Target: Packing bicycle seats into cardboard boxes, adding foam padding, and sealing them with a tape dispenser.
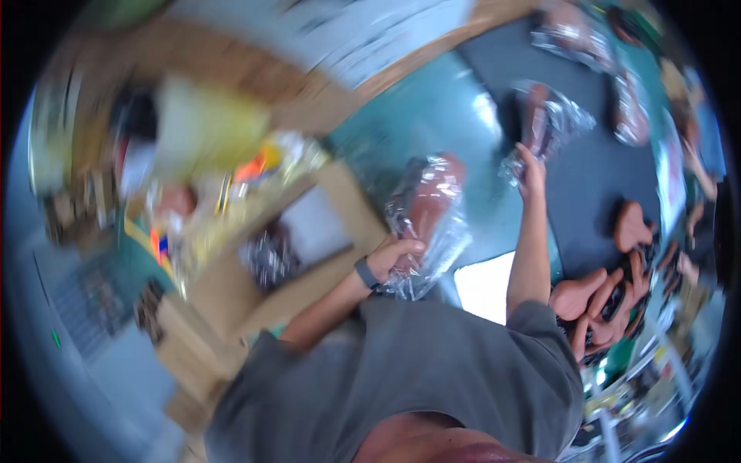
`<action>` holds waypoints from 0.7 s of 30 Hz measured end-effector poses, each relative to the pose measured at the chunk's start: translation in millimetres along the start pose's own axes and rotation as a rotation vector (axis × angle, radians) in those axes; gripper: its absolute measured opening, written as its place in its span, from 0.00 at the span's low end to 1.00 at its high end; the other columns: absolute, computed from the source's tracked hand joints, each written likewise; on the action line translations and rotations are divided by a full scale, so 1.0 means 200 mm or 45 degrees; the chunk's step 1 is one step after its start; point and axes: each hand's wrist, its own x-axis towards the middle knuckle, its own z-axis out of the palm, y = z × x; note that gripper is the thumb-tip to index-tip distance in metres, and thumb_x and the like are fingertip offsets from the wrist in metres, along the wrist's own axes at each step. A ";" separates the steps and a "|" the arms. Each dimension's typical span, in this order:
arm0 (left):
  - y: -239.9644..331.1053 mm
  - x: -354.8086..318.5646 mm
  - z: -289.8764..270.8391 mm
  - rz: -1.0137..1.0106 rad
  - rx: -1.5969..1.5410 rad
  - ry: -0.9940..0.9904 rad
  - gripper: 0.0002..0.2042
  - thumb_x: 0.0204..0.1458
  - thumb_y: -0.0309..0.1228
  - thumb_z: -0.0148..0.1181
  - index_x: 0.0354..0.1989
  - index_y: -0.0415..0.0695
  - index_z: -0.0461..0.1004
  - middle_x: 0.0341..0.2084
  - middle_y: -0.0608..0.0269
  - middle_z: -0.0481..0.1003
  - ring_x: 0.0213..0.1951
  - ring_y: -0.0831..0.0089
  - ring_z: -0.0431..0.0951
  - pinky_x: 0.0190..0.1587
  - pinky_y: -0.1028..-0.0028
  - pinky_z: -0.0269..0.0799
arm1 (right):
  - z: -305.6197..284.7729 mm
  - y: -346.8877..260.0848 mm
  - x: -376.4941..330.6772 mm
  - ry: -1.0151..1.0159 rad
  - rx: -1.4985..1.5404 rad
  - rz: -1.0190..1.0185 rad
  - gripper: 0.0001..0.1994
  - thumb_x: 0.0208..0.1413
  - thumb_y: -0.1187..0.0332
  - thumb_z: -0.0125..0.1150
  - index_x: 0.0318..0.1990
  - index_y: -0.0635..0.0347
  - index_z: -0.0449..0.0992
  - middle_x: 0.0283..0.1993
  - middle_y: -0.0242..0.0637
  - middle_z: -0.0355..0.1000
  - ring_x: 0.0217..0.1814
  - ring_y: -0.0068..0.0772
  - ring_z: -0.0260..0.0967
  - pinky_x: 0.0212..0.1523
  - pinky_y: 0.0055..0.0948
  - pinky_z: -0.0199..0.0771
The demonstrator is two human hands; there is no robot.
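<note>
Grey shirt (417, 378) fills the near edge, and both bare forearms rise out of it toward the far side. Each hand holds a brown moulded piece wrapped in clear plastic. Left hand (395, 258), with a dark wristband (366, 272), has its fingers curled around the lower end of the left wrapped piece (429, 212), which stands up over the teal floor (432, 123). Right hand (531, 171) is stretched farther out, fingers closed on the crinkled wrap at the bottom of the right wrapped piece (546, 119), held above the edge of a dark mat (594, 177).

By the look of it, the step in hand is carrying wrapped pieces from the open cardboard box (309, 239) on the left over to the mat. More wrapped pieces (571, 35) lie at the far end of the mat, and bare brown pieces (598, 297) are heaped at its near right. The next move would call for lowering the right piece onto a free patch of mat, then letting go without dragging the wrap. Motion blur hides the clutter (193, 170) at far left.
</note>
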 end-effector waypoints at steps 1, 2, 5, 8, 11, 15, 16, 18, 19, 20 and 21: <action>-0.08 -0.19 -0.17 0.095 0.013 -0.116 0.16 0.58 0.30 0.76 0.53 0.45 0.79 0.38 0.67 0.82 0.37 0.74 0.83 0.40 0.69 0.81 | 0.12 0.03 -0.29 -0.160 0.176 0.139 0.14 0.67 0.61 0.73 0.54 0.57 0.81 0.39 0.30 0.80 0.34 0.23 0.75 0.29 0.27 0.70; -0.06 -0.38 -0.24 0.345 0.321 -0.178 0.19 0.58 0.32 0.77 0.55 0.43 0.79 0.41 0.67 0.82 0.40 0.72 0.83 0.45 0.67 0.81 | 0.05 0.14 -0.50 -0.386 0.538 0.274 0.15 0.67 0.62 0.72 0.57 0.55 0.80 0.43 0.32 0.79 0.37 0.23 0.75 0.33 0.25 0.73; 0.12 -0.92 -0.71 0.835 0.811 -0.145 0.26 0.54 0.36 0.80 0.60 0.42 0.79 0.47 0.63 0.84 0.49 0.60 0.85 0.57 0.59 0.79 | 0.10 0.44 -1.33 -0.421 0.418 0.267 0.31 0.60 0.73 0.74 0.71 0.59 0.71 0.48 0.41 0.77 0.34 0.31 0.75 0.29 0.26 0.74; 0.21 -1.18 -1.44 0.842 1.733 0.357 0.23 0.47 0.35 0.78 0.53 0.47 0.82 0.50 0.58 0.85 0.52 0.49 0.84 0.55 0.53 0.78 | 0.53 0.28 -2.02 -0.781 -0.193 0.272 0.38 0.47 0.77 0.76 0.70 0.62 0.71 0.53 0.40 0.79 0.46 0.32 0.76 0.41 0.30 0.77; 0.04 -1.01 -2.23 0.672 2.491 0.722 0.14 0.49 0.37 0.72 0.44 0.51 0.83 0.44 0.62 0.84 0.52 0.54 0.83 0.54 0.53 0.75 | 1.10 0.25 -2.24 -1.079 -1.050 0.282 0.38 0.40 0.70 0.84 0.63 0.66 0.78 0.54 0.40 0.82 0.56 0.36 0.80 0.56 0.37 0.81; -0.12 -0.56 -3.00 0.775 2.908 0.329 0.12 0.54 0.39 0.64 0.46 0.56 0.84 0.50 0.66 0.80 0.62 0.60 0.75 0.68 0.51 0.66 | 1.85 0.94 -2.18 -1.182 -1.481 0.220 0.37 0.42 0.63 0.85 0.62 0.69 0.79 0.51 0.45 0.85 0.52 0.39 0.83 0.57 0.37 0.81; -0.17 -0.53 -3.18 0.947 2.996 0.439 0.16 0.58 0.37 0.61 0.54 0.57 0.86 0.63 0.61 0.78 0.72 0.58 0.69 0.79 0.45 0.54 | 1.96 1.25 -2.14 -1.160 -1.449 0.276 0.37 0.43 0.61 0.84 0.62 0.69 0.79 0.51 0.46 0.86 0.51 0.40 0.83 0.56 0.37 0.81; -0.09 -0.28 -2.98 0.588 3.145 0.296 0.25 0.65 0.37 0.55 0.72 0.58 0.76 0.79 0.53 0.63 0.83 0.54 0.54 0.84 0.41 0.40 | 1.82 1.85 -1.80 -0.907 -1.327 0.247 0.43 0.43 0.58 0.87 0.66 0.68 0.76 0.52 0.46 0.86 0.54 0.42 0.83 0.56 0.39 0.81; -0.10 -0.24 -2.98 0.474 3.057 0.246 0.26 0.69 0.36 0.51 0.76 0.56 0.73 0.83 0.52 0.58 0.85 0.53 0.50 0.84 0.41 0.39 | 1.89 2.00 -1.75 -0.813 -1.375 0.174 0.42 0.46 0.55 0.85 0.68 0.63 0.75 0.50 0.45 0.85 0.49 0.38 0.83 0.52 0.39 0.83; -0.15 -0.21 -2.98 0.493 3.074 0.248 0.26 0.69 0.36 0.51 0.76 0.56 0.73 0.83 0.52 0.58 0.85 0.53 0.50 0.84 0.41 0.39 | 1.98 2.12 -1.75 -0.718 -1.408 0.099 0.42 0.50 0.53 0.84 0.70 0.58 0.73 0.47 0.44 0.85 0.44 0.35 0.83 0.49 0.39 0.84; -0.24 -0.22 -2.99 0.617 2.877 0.804 0.27 0.70 0.36 0.49 0.78 0.56 0.70 0.83 0.51 0.58 0.85 0.52 0.50 0.84 0.41 0.39 | 2.03 2.19 -1.74 -0.834 -1.806 -0.090 0.43 0.55 0.49 0.79 0.75 0.57 0.69 0.50 0.48 0.85 0.49 0.41 0.84 0.54 0.44 0.84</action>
